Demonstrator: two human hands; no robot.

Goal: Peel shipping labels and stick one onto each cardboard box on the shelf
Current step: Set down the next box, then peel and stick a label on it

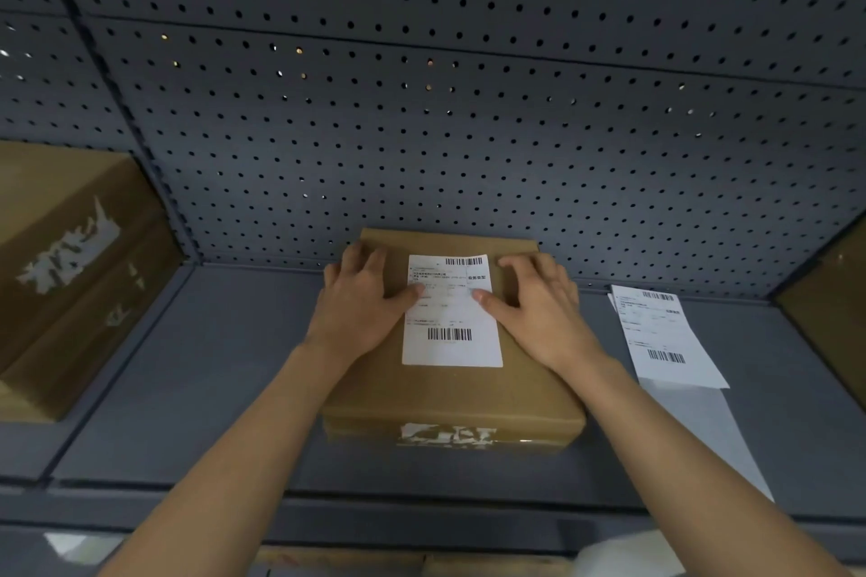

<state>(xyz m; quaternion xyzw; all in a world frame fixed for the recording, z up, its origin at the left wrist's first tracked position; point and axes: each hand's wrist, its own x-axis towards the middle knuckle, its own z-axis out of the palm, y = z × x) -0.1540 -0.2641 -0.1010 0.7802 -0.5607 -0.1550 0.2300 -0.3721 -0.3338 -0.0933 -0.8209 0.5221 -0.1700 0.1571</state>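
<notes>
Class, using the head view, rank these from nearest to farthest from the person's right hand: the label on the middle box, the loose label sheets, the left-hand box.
1. Label on the middle box: the right hand touches it.
2. Loose label sheets: on the shelf, just right.
3. Left-hand box: far left.

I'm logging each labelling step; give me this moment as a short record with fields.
box: cardboard box on the shelf
label: white label lying on the box top
hands: left hand and right hand flat on the box, thumbs pressing the label's side edges
supply: spare labels on the shelf, right of the box
</notes>
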